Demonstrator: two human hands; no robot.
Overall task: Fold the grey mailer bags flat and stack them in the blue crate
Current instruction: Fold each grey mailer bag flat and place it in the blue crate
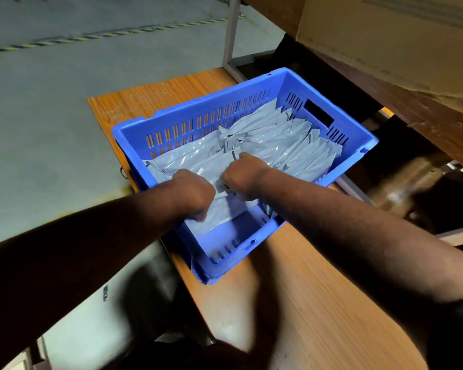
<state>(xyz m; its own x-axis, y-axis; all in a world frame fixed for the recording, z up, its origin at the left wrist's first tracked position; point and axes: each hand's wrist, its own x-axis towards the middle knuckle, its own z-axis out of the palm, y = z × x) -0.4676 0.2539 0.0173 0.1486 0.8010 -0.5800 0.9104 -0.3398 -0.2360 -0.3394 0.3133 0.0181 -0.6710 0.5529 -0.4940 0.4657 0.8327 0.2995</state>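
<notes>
You are stacking: both hands, left (191, 192) and right (242, 176), grip a folded bag (219, 206) at the crate's (198, 113) near edge; press it flat next, then let go.

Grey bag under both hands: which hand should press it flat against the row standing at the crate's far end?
Probably the right hand. It grips the grey bag on the side nearer the standing row of bags. The left hand holds the bag's near edge, farther from that row.
</notes>
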